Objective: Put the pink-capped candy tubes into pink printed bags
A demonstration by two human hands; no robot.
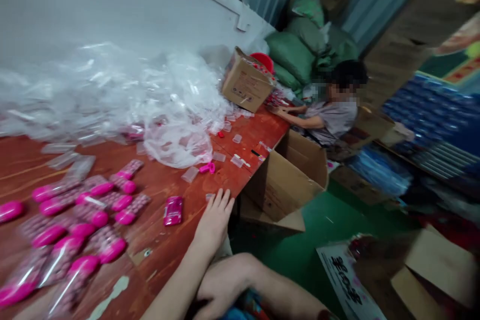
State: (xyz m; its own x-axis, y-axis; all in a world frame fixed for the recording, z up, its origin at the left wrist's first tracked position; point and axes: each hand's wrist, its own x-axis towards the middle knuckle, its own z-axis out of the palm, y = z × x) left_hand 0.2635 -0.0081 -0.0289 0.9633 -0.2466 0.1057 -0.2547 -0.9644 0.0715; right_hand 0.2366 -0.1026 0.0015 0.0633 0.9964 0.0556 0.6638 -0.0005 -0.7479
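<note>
On the table lie at least a dozen pink-capped containers, overlapping too much for an exact count, and one magenta packet. Toward the table's far end are one tilted carton, one red basin and one person; one open carton stands just beside the table's edge.

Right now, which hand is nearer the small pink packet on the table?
Left. The left hand is at the edge of the table, beside the pink packet, not touching; the right hand is farther, off the table.
</note>
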